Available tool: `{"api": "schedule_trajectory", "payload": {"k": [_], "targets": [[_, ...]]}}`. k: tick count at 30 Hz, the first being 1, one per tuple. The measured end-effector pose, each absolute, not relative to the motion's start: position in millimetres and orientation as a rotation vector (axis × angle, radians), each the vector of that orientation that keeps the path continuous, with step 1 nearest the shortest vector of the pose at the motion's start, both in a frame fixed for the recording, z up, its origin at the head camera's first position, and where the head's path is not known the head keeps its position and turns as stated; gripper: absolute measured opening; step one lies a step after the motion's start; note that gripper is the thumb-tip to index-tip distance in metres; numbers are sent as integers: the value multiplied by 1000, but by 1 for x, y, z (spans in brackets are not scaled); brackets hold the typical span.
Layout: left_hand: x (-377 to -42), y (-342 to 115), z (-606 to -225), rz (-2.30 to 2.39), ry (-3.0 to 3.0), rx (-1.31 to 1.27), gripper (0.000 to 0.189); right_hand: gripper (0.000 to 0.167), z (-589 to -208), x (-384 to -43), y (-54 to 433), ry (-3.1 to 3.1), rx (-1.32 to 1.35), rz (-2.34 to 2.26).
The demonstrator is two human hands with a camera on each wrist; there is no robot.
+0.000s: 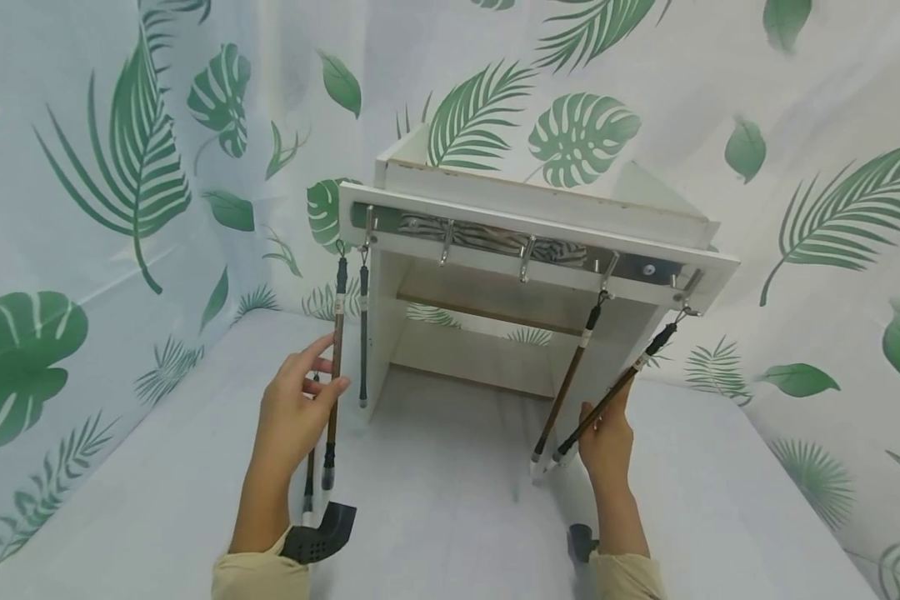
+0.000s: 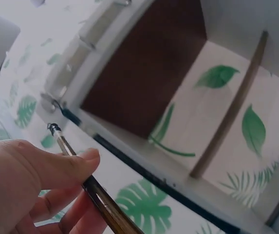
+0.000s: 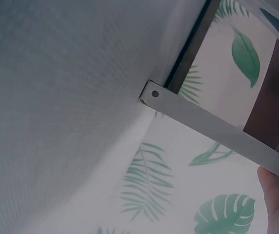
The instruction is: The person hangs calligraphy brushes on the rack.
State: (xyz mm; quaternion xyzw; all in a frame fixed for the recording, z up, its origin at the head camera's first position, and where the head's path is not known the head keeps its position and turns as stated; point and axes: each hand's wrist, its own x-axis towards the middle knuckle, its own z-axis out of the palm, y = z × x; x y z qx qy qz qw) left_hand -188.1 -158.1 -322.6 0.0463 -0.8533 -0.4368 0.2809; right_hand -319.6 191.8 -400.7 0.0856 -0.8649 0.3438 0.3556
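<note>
the left hand (image 1: 296,417) has a brush (image 1: 332,425) pinched between thumb and fingers, about midway up its dark handle, out in front of the near left corner of a white rack (image 1: 540,198). a hold that high leaves both ends free, and i'd guess it is meant to let the cord loop be steered around the hook (image 1: 370,221) at the rail's left end. that loop seems to sit just left of the hook; whether it is caught there, i cannot tell from here.

this brush stands close to upright, loop up and working end down, its long axis leaning a touch so the lower end falls slightly left. just right of it a second brush (image 1: 363,333) hangs straighter, and beyond the left hand the lower part of a slim brush (image 1: 311,479) shows, also pointing down.

over on the right, an inner brush (image 1: 568,379) and an outer brush (image 1: 617,392) hang by their loops from the rail's last two hooks, both slanting, tops to the right and lower ends to the left, those ends nearly meeting. hung like that, presumably, the tips stay below the handles. the right hand (image 1: 607,433) is behind the outer brush, by the rack's right side; its fingers are partly hidden, so i cannot tell if it grips anything. the rack stands on a white tabletop (image 1: 435,467).
</note>
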Motion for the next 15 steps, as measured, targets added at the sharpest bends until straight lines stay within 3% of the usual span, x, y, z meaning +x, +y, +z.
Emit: {"api": "schedule_trajectory", "payload": {"k": [15], "targets": [[-173, -138, -308, -1009, -2156, -57, 53, 84, -405, -320, 193, -2184, 262, 864]]}}
